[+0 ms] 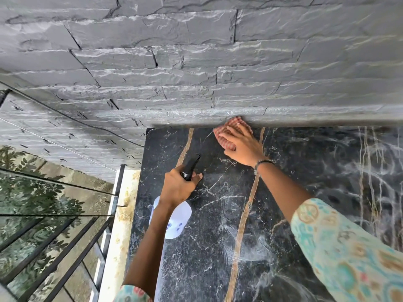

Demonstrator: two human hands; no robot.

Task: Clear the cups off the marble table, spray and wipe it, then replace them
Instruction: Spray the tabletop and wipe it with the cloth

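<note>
Head view looks down on a black marble table (305, 182), veined in white and crossed by two tan-gold seams, and every place below is told against it. At its far edge, where it meets the grey stone wall (196, 62), lies a red-and-white checked cloth (226, 134), bunched and touching the wall's lowest course. On the cloth rests the right hand (242, 144), palm down, fingers straight and spread, pressing the cloth flat against the marble; it grips nothing, and a thin bracelet (262, 163) circles its wrist. Nearer the table's left edge, and above its surface, the left hand (178, 188) is curled round the neck of a spray bottle (174, 221), whose black nozzle (192, 165) points toward the far edge, with the white body (a small blue print on it) hanging below the wrist. Whether a finger sits on the trigger cannot be told. Faint pale smears show on the marble in the near part of the table and along its right side. Both forearms reach out of patterned turquoise sleeves (349, 247). No cups show on the visible part of the table. Beyond the table's left edge runs a pale stained ledge (117, 236), then a dark metal railing (65, 247) with glass, and foliage (32, 192) seen through it
</note>
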